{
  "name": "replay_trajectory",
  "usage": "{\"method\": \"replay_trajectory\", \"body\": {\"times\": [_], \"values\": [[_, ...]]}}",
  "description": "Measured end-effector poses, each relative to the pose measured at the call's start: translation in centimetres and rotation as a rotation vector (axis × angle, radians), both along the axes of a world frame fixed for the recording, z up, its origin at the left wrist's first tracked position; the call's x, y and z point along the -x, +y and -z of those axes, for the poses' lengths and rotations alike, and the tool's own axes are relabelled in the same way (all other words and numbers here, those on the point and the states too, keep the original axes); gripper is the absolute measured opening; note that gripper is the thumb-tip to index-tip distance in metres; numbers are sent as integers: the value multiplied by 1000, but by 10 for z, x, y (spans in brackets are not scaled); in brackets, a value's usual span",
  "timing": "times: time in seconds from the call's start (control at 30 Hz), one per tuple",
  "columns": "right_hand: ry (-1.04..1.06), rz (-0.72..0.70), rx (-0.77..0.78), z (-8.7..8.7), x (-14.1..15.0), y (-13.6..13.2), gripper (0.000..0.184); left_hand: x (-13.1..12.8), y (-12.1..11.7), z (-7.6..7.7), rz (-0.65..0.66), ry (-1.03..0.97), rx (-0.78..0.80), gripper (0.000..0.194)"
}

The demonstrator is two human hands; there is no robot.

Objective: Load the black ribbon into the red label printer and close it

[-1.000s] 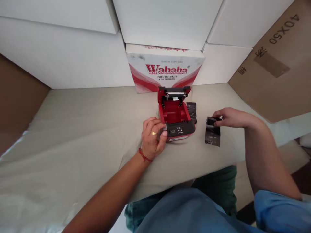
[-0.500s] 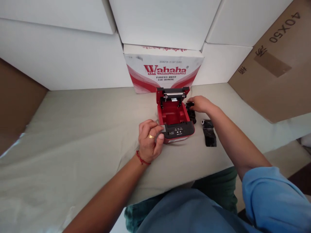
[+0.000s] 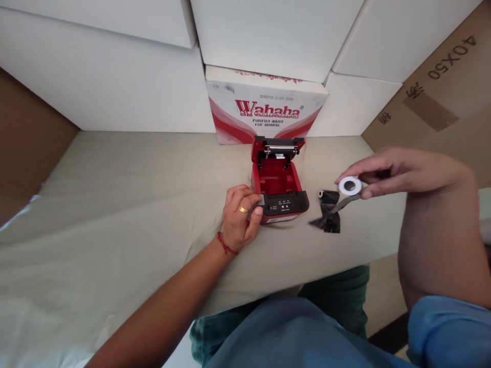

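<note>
A small red and black label printer (image 3: 283,205) stands on the cloth-covered table with its lid (image 3: 279,147) raised, showing a bare red compartment (image 3: 274,181). My left hand (image 3: 241,217) is closed on its front left corner, fingers curled over the edge. To the right of the printer, my right hand (image 3: 387,171) holds a ribbon roll (image 3: 350,186) between thumb and fingers above the table. Its white ring end faces me, and a dark strip trails down to the left. Below that strip lies a second black ribbon roll (image 3: 330,223), partly unrolled and partly covered by it.
Behind the printer stands a Wahaha water carton (image 3: 268,110) against white boxes (image 3: 126,82). A large brown carton (image 3: 433,97) rises at the right, with another brown carton (image 3: 30,153) at the left. Pale cloth (image 3: 153,204) covers the table.
My right hand has lifted the ribbon roll from beside the printer and moved right with it, over the other roll. My left hand stays on the printer's corner.
</note>
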State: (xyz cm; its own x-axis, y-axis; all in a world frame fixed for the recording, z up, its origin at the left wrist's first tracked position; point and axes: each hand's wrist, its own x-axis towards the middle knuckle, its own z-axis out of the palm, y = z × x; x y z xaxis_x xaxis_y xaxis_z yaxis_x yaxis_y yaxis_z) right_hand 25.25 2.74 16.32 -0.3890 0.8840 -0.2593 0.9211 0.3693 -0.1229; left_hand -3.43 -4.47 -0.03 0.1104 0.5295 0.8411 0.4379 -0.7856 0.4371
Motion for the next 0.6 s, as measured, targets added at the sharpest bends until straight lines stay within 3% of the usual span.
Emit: {"method": "replay_trajectory", "body": {"times": [0.3,0.47,0.6], "values": [[136,-114,91,-10,77,-17,46,2,0,0,5,22,-3,17],[-72,-46,14,4,94,-10,46,2,3,1,16,30,2,17],[-29,-51,-36,21,92,-6,56,2,4,3,21,35,25,17]]}}
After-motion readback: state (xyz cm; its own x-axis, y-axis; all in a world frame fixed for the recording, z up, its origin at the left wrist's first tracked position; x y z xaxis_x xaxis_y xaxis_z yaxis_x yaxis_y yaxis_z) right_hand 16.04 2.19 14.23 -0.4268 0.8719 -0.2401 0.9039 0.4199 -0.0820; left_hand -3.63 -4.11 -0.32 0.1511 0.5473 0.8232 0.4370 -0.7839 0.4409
